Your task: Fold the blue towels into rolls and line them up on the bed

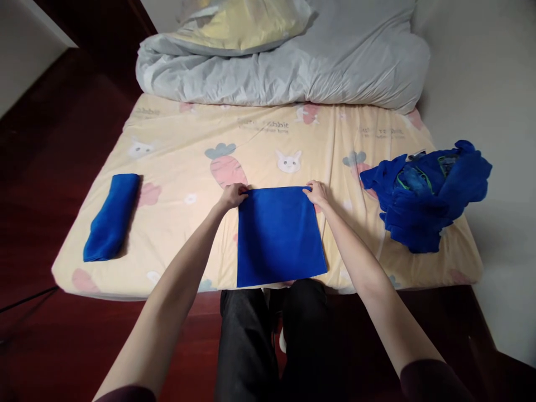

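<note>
A flat blue cloth (278,237) is spread on the near edge of the bed sheet (184,139), and its two far corners are pinched — the left corner by the left hand (233,196), the right corner by the right hand (317,192), fingers closed on the fabric at each. From the two grips the cloth runs back toward the person, its near edge reaching the mattress edge just above the dark trousers (272,335). Well out to the left of the left-hand grip a rolled blue cloth (112,218) is laid; out to the right of the right-hand grip a heap of blue cloths (427,195) is piled. Beyond both grips a grey duvet (293,61) is bunched.
</note>
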